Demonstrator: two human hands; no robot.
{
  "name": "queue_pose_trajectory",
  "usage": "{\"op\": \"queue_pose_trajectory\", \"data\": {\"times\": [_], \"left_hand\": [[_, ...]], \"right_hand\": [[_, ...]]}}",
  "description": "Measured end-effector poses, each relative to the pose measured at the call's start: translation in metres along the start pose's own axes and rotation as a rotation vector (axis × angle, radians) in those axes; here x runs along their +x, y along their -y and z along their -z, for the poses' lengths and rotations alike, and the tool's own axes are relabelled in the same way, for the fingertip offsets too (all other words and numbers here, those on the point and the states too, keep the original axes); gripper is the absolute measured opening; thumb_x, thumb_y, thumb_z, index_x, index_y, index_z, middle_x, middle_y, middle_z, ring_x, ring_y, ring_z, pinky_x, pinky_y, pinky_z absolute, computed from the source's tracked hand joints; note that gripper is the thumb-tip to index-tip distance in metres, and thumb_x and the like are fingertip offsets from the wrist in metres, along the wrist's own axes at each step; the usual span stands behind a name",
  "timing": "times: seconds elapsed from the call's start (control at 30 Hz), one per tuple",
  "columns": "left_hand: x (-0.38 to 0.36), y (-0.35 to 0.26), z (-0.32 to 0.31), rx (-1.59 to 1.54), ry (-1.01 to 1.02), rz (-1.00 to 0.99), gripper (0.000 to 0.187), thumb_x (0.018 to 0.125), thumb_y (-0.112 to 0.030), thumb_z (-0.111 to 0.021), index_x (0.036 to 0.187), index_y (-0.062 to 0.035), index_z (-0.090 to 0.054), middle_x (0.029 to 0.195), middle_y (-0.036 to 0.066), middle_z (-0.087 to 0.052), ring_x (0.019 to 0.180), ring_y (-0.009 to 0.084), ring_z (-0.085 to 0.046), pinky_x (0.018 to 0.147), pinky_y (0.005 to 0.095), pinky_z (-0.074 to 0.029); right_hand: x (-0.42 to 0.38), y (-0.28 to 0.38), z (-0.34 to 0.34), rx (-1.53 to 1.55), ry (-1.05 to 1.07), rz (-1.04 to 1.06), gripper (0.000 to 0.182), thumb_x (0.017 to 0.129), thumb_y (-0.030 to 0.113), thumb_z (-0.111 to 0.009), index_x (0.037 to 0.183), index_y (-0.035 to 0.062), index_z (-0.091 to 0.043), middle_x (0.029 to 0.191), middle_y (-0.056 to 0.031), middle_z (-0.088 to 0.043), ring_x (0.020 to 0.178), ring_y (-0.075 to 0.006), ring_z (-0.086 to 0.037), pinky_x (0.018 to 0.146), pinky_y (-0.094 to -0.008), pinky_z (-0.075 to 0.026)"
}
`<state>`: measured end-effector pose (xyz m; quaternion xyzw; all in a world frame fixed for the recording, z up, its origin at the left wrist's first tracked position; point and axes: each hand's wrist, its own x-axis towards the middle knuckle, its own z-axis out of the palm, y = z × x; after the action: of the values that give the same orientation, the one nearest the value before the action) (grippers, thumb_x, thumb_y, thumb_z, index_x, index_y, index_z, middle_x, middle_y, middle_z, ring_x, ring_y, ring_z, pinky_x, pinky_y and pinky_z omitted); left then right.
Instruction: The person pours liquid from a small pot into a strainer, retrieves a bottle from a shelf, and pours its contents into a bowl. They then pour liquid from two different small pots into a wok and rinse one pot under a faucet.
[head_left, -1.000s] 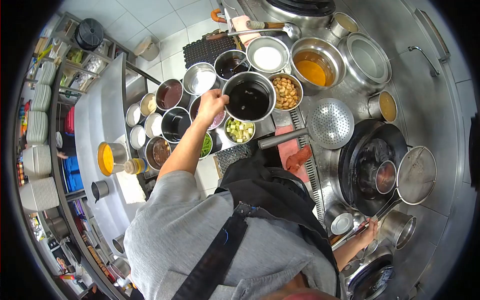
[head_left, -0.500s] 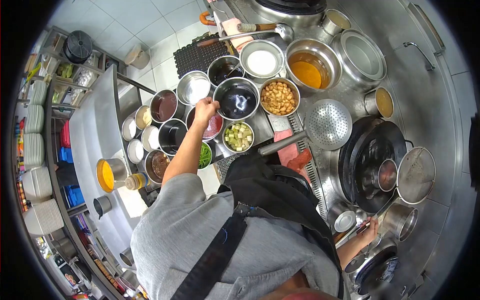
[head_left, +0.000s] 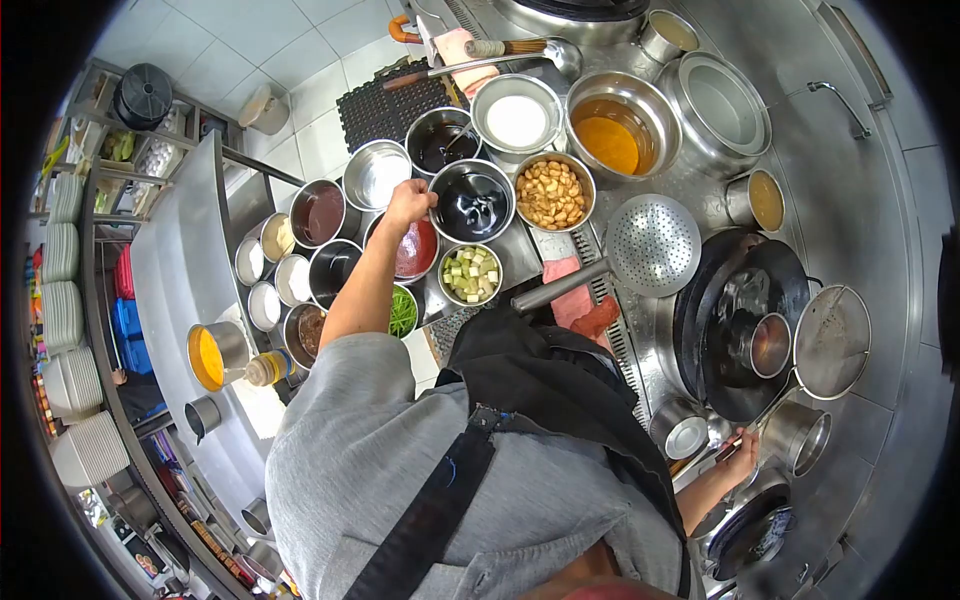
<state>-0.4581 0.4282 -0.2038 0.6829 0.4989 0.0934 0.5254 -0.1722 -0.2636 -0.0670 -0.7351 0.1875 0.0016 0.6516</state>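
Observation:
My left hand (head_left: pixel 410 203) is closed at the left edge of a steel pot (head_left: pixel 472 202) of dark liquid, apparently on its handle, which my fingers hide. The pot sits above a pot of red sauce (head_left: pixel 417 250) and a pot of cut green and pale cubes (head_left: pixel 470 275). Far to the right, my right hand (head_left: pixel 740 458) is wrapped round the long handle of a ladle (head_left: pixel 770 345). The ladle's bowl rests in the black wok (head_left: pixel 740 300), beside a round mesh strainer (head_left: pixel 832 342).
A perforated skimmer (head_left: pixel 654 245) lies between the wok and a pot of peanut-like pieces (head_left: pixel 551 193). A bowl of orange liquid (head_left: pixel 610 140) and a pan of white contents (head_left: pixel 517 118) stand beyond. A steel side table (head_left: pixel 180 270) is at left, with stacked plates (head_left: pixel 90 445) past it.
The whole view has shifted slightly. Reflections on the dark liquid differ, and the pot in my left hand sits a little differently among its neighbours. Both grips look the same.

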Motion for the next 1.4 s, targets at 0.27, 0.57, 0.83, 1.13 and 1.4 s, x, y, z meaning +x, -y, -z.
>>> {"op": "queue_pose_trajectory", "data": {"times": [0.27,0.57,0.83,1.13,1.4], "left_hand": [[0.040,0.010,0.009,0.290,0.155,-0.077,0.008,0.066,-0.008,-0.064,0.069,-0.0011,-0.061,0.060,0.008,-0.061,0.051,0.0168,-0.058,0.051,0.0311,-0.049],[0.035,0.000,0.004,0.363,0.179,-0.081,0.020,0.071,-0.019,-0.067,0.072,0.0008,-0.064,0.065,0.013,-0.065,0.057,0.0219,-0.063,0.058,0.0364,-0.051],[0.008,-0.019,0.002,0.450,-0.288,-0.398,0.018,0.082,-0.019,-0.065,0.092,-0.0045,-0.068,0.084,0.011,-0.069,0.077,0.0209,-0.066,0.073,0.0335,-0.050],[-0.061,-0.098,-0.080,-0.158,-0.155,-0.440,0.007,0.090,-0.004,-0.059,0.094,0.0007,-0.060,0.088,0.008,-0.065,0.081,0.0116,-0.063,0.066,0.0234,-0.050],[-0.170,-0.201,-0.268,-0.048,0.404,-0.748,0.018,0.087,-0.008,-0.063,0.103,-0.0010,-0.065,0.089,0.008,-0.068,0.079,0.0136,-0.064,0.071,0.0271,-0.051]], "right_hand": [[0.006,-0.005,0.009,-0.051,0.019,0.006,0.012,0.086,0.008,-0.061,0.097,0.0072,-0.058,0.076,-0.0045,-0.064,0.052,-0.0105,-0.053,0.042,-0.0228,-0.042],[0.014,-0.021,0.026,-0.013,-0.003,-0.013,0.022,0.083,0.009,-0.066,0.104,0.0040,-0.060,0.079,-0.0068,-0.066,0.053,-0.0118,-0.054,0.044,-0.0221,-0.043],[-0.013,0.008,0.006,0.038,-0.192,-0.040,0.039,0.077,0.009,-0.068,0.115,-0.0004,-0.060,0.079,-0.0071,-0.065,0.050,-0.0124,-0.055,0.044,-0.0227,-0.043],[-0.001,-0.009,0.051,0.091,-0.173,-0.021,0.019,0.081,0.007,-0.064,0.099,0.0012,-0.062,0.073,-0.0056,-0.063,0.045,-0.0107,-0.053,0.039,-0.0232,-0.041],[-0.006,-0.016,0.099,0.093,-0.136,-0.069,0.035,0.082,0.005,-0.063,0.115,-0.0066,-0.057,0.075,-0.0077,-0.064,0.046,-0.0118,-0.053,0.038,-0.0240,-0.040]]}}
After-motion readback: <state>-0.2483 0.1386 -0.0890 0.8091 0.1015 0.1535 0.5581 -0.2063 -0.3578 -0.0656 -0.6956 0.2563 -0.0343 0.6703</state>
